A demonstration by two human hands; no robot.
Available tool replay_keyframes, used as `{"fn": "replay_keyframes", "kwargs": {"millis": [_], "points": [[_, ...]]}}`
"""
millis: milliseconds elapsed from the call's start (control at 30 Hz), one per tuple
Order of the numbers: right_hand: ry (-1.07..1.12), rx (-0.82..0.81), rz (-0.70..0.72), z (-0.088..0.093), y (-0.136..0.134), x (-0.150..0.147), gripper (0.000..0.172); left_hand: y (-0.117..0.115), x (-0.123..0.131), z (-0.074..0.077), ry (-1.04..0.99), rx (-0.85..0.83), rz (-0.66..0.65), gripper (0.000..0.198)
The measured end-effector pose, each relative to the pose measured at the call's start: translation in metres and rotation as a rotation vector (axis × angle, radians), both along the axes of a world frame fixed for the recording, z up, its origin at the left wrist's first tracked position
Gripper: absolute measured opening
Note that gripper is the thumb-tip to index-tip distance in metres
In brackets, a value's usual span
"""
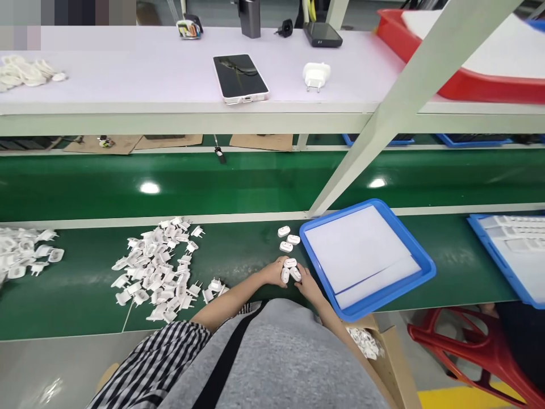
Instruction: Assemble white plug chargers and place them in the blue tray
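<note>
My left hand and my right hand meet at the near edge of the green work surface. Both are closed on small white plug parts held between them. Three more white plug parts lie in a short row just beyond my hands. A big loose pile of white plug parts lies to the left of my left arm. A blue tray lined with white paper sits right beside my right hand.
Another pile of white parts lies far left, and a second blue tray far right. The upper shelf holds a phone, a white charger and a red tray. A slanted frame post crosses overhead. A cardboard box of parts and a red stool stand lower right.
</note>
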State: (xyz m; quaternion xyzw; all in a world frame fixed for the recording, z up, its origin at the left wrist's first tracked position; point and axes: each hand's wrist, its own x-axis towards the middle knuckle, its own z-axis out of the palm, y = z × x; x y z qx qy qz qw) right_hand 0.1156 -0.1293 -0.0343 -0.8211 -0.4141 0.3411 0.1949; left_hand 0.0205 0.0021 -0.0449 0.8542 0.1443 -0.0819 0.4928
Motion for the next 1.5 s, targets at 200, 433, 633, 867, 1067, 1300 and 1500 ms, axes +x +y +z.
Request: {"fn": "replay_keyframes", "kwargs": {"millis": [200,433,633,867,1067,1300,1500], "points": [[0.014,-0.046,0.083,0.003,-0.005,0.012,0.042,-0.007,-0.005,0.0,-0.017,0.004,0.045,0.075],[0.029,0.033,-0.039,0.003,-0.004,0.008,0.04,-0.022,-0.004,-0.001,0.092,0.085,0.285,0.04],[0.007,-0.025,0.076,0.007,-0.01,0.014,0.036,-0.029,-0.004,-0.002,0.136,0.083,0.452,0.028],[0.038,-0.076,-0.03,-0.003,0.003,0.02,0.07,-0.03,0.003,-0.003,0.066,0.086,0.4,0.037],[0.173,-0.001,-0.044,-0.008,0.006,0.021,0.093,-0.022,0.011,-0.004,-0.012,0.001,0.24,0.082],[0.316,0.176,-0.043,-0.018,0.004,0.022,0.095,-0.021,0.017,-0.001,0.08,-0.047,0.165,0.105],[0.347,0.229,-0.041,-0.013,-0.007,0.037,0.094,-0.038,0.027,0.015,-0.09,-0.018,0.234,0.077]]}}
